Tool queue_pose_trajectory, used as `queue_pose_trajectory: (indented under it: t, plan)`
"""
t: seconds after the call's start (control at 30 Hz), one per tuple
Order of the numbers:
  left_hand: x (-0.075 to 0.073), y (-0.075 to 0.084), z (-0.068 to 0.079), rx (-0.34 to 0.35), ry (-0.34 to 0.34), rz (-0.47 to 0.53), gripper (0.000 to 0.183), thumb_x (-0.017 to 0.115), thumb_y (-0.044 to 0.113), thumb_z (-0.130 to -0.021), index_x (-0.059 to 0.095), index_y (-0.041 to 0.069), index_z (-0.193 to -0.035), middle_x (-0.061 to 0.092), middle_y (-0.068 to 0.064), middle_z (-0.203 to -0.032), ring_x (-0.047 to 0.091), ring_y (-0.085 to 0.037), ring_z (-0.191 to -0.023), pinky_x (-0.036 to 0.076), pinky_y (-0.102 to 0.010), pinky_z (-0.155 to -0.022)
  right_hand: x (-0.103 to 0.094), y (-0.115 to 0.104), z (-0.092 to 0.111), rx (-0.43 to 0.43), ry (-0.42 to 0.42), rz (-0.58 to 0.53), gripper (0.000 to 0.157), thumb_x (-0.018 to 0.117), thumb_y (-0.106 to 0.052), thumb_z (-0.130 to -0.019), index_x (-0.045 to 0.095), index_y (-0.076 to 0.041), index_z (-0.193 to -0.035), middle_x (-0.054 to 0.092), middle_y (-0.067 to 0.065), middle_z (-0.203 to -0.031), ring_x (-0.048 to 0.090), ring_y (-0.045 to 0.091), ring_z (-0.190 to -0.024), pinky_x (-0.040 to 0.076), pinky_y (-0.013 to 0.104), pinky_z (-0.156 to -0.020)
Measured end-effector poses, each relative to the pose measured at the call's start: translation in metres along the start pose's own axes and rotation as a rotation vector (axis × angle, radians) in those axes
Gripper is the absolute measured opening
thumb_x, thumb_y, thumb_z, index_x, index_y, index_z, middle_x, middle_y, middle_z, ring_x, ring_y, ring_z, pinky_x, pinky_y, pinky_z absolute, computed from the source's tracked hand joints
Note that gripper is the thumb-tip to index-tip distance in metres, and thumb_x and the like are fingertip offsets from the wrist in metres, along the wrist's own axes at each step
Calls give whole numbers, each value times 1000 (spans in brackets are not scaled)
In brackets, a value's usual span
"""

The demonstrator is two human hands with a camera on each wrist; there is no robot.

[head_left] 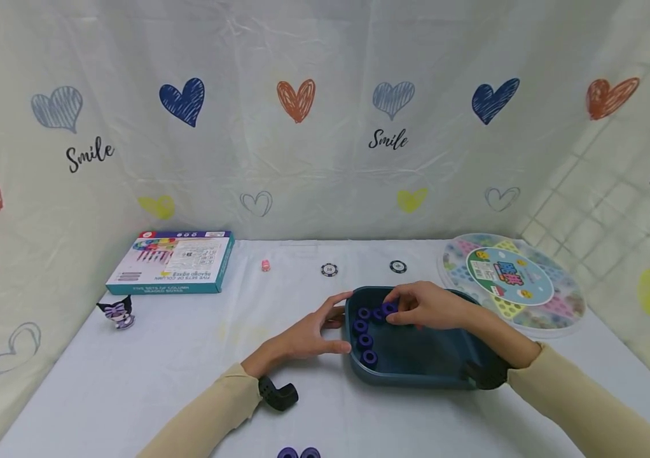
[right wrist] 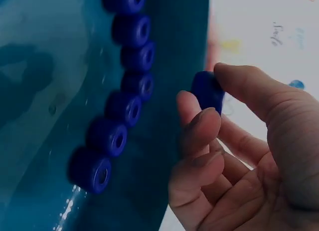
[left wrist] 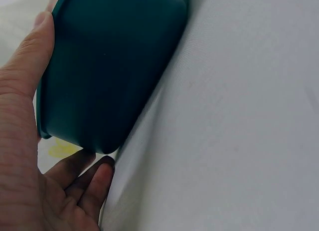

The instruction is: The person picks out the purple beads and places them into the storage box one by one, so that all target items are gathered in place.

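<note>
A dark teal tray (head_left: pixel 422 356) stands on the table with several purple cylindrical beads (head_left: pixel 365 341), each with a hole through it, lined up along its left and far sides. My right hand (head_left: pixel 430 306) is over the tray and pinches one purple bead (right wrist: pixel 207 93) between thumb and fingers. It is apart from the row in the right wrist view. My left hand (head_left: pixel 316 331) rests against the tray's left end. In the left wrist view its thumb (left wrist: pixel 37 51) lies along the tray wall, and the other fingers are loosely bent by the bottom corner.
Two more purple beads (head_left: pixel 299 453) lie at the near edge. Behind are a game box (head_left: pixel 170 264), a pink figurine (head_left: pixel 266 265), two chips (head_left: pixel 329 270) and a round patterned board (head_left: pixel 511 280). A small black-hooded figurine (head_left: pixel 119 313) stands at left.
</note>
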State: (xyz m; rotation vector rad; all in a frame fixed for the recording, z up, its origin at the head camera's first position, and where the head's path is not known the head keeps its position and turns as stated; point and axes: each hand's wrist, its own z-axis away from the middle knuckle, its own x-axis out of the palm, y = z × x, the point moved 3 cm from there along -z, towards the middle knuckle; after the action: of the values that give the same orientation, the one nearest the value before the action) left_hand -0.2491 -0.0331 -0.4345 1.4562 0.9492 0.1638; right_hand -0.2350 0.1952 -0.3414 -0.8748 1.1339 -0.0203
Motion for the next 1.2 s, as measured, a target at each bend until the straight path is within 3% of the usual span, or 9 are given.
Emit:
queue_pose_trajectory:
  t: [0.2,0.33,0.43,0.57,0.83,1.07,1.2]
  plan:
    - [-1,13,2,30,-18,9,90,65,47,-78,10,22,-144,35,-13,-139,45,-19,-118,35,-40,-99,1,8,-13,4,-8,32,35,65,-29,-83,58,-5,-107,63,6,-71,57,21,-52,47,28,-55]
    - [-3,29,5,20,-33,29,88,65,41,-81,10,15,-144,34,-19,-139,44,-23,-119,33,-45,-99,5,13,-20,41,-50,36,36,67,-30,-81,58,-5,-105,63,4,-70,58,20,-52,47,27,-55]
    - [-3,32,6,24,-42,27,87,65,39,-82,9,13,-144,33,-21,-139,44,-23,-119,33,-45,-99,9,14,-23,65,-111,41,35,67,-30,-80,57,-5,-104,62,3,-67,59,19,-52,47,27,-54]
    - [-2,24,3,40,-43,42,88,65,39,-82,8,15,-145,33,-19,-139,44,-23,-119,33,-43,-99,15,15,-25,90,-169,49,32,67,-29,-81,57,-7,-101,61,2,-65,60,18,-52,47,27,-53]
    - [1,1,-1,21,-16,10,89,63,51,-78,9,28,-144,36,-7,-140,45,-12,-117,34,-33,-99,23,17,-28,150,-204,40,27,70,-25,-79,55,-8,-95,61,0,-64,60,18,-52,48,28,-53]
    - [-4,31,6,22,-42,31,88,65,41,-81,9,15,-145,33,-20,-139,44,-21,-119,33,-44,-99,24,15,-29,185,-187,8,27,71,-19,-77,52,-6,-91,61,3,-65,60,20,-53,50,30,-50]
    - [-5,32,7,22,-32,22,88,65,41,-81,10,15,-144,33,-20,-139,45,-21,-118,33,-43,-99,24,15,-31,154,-181,25,21,70,-18,-79,53,-6,-84,60,3,-64,61,20,-53,49,30,-48]
